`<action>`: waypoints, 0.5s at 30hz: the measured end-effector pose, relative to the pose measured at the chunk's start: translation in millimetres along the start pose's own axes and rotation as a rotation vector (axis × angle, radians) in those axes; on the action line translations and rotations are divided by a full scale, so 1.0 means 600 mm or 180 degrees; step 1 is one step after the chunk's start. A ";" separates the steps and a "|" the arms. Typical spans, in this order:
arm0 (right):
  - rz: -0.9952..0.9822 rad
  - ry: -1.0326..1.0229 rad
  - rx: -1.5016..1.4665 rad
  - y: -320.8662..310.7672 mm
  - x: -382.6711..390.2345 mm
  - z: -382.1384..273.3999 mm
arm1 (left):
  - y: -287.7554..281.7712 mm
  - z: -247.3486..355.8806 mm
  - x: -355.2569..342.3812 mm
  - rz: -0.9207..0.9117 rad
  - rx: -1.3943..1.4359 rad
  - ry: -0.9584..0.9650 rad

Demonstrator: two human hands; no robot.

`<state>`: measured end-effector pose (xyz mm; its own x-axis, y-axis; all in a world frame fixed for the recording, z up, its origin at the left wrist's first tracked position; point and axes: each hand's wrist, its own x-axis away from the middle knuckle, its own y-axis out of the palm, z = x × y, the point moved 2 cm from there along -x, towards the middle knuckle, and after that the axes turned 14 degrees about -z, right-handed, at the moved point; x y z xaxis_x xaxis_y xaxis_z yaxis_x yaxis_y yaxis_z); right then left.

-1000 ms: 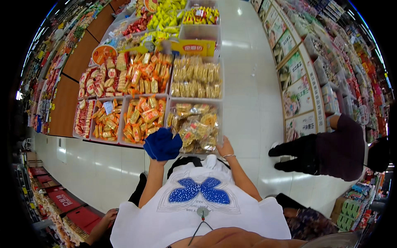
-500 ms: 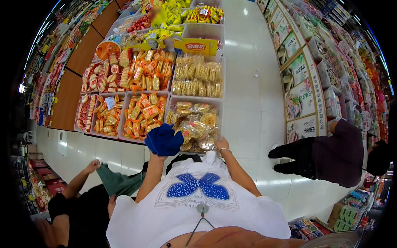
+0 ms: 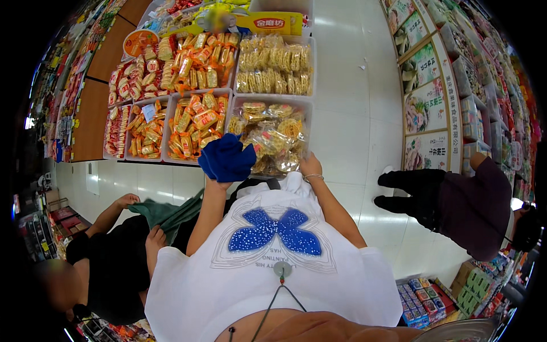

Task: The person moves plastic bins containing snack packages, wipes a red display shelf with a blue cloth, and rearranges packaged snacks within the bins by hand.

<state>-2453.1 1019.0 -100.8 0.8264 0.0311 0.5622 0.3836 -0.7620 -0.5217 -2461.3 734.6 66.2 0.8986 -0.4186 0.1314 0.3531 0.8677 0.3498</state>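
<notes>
A bunched blue cloth (image 3: 227, 158) is in my left hand (image 3: 219, 184), raised in front of the orange-wrapped snacks. The cloth hides most of that hand's fingers. My right hand (image 3: 310, 165), with a bracelet at the wrist, is closed on the near right corner of a clear plastic bin (image 3: 308, 128). Inside this bin lie round, flat snacks in clear wrappers (image 3: 273, 132), loosely piled. Just behind it, a second bin (image 3: 312, 65) holds similar pale snacks stacked in rows.
Orange-wrapped snacks (image 3: 198, 118) fill bins to the left. Beside me on the left, a person in black (image 3: 108, 268) holds a green cloth (image 3: 165, 215) in both hands. Another person in dark clothes (image 3: 473, 205) stands right, by a shelf (image 3: 424, 105) across the aisle floor (image 3: 342, 114).
The bins sit lower in the view, closer to me. My left hand still holds the blue cloth, and my right hand stays at the bin corner. The other person's green cloth is spread wider.
</notes>
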 end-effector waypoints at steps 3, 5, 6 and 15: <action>0.0021 -0.0005 -0.0132 0.003 0.004 0.000 | 0.000 -0.006 0.012 0.0146 -0.0305 -0.0124; 0.0013 -0.0012 -0.0188 0.002 0.005 0.001 | 0.009 -0.012 0.010 0.0058 0.1250 0.0008; -0.0005 -0.0008 -0.0214 0.000 0.006 -0.001 | 0.016 -0.012 0.008 0.0061 0.2005 0.0049; -0.0062 -0.0027 -0.0353 -0.001 -0.007 0.010 | 0.098 0.049 0.012 0.0495 -0.3605 0.0266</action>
<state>-2454.3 1023.1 -106.9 0.8229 0.0519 0.5658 0.3521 -0.8281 -0.4362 -2441.8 774.7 114.9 0.9526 -0.3032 0.0232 0.2303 0.6693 -0.7064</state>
